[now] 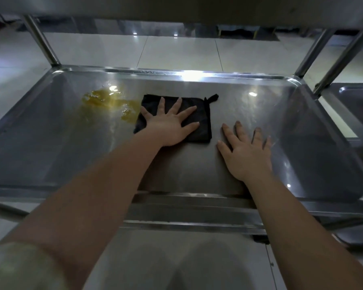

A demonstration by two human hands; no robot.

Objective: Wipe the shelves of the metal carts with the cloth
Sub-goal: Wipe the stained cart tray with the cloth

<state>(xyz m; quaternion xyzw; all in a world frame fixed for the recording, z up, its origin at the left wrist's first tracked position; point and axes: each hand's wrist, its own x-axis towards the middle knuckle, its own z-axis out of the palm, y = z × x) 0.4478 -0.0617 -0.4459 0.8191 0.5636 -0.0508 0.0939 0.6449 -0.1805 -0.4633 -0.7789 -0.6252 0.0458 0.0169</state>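
The cloth [203,119] is black and folded into a rough square; it lies flat on the shelf [71,153] of a metal cart, about mid-width and toward the far rim, with a small loop [213,97] sticking out at its far right corner; the left hand [170,126] lies palm down on it with fingers straight and spread wide, pressing rather than gripping, and covers the cloth's left and middle part; the right hand [247,155] rests palm down on the bare steel just right of the cloth, fingers also straight and slightly apart, holding nothing, and clear of the cloth; a yellow spill [109,101] sits on the shelf to the left of the cloth, its near right end reaching the cloth's left edge or just short of it, which cannot be told for sure; the shelf is a shallow steel tray with a raised rim, glossy with light reflections; steel posts [41,38] rise at its far corners to an upper shelf [176,9] that crosses the top of the view; a pale tiled floor [176,53] shows beyond; part of a second cart [356,101] stands close at the right.
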